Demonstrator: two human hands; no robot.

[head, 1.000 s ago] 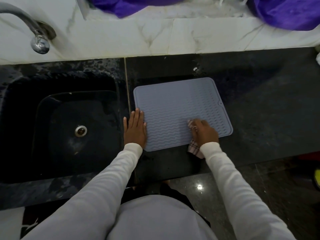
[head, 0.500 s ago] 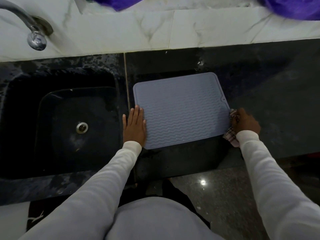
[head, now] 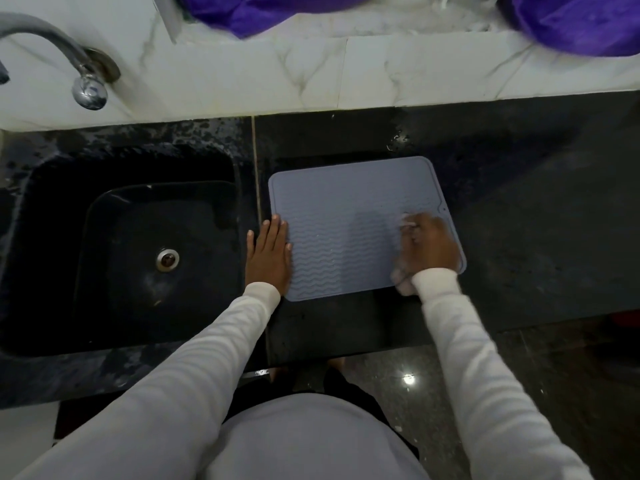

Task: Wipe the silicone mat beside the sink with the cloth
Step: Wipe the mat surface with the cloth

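Observation:
A grey-blue silicone mat with wavy ridges lies on the black counter just right of the sink. My left hand rests flat with straight fingers on the mat's left edge. My right hand is blurred with motion over the mat's right part and holds a bunched checked cloth against it. Bits of the cloth show by the fingers and under the wrist; the rest is hidden beneath the hand.
A black sink with a metal drain is on the left, a chrome tap above it. White marble backsplash runs behind, with purple fabric on top. Bare black counter stretches right of the mat.
My right hand swept the cloth from the mat's middle out past its right edge, then came back onto the mat's right part. My left hand stayed pressed on the left edge.

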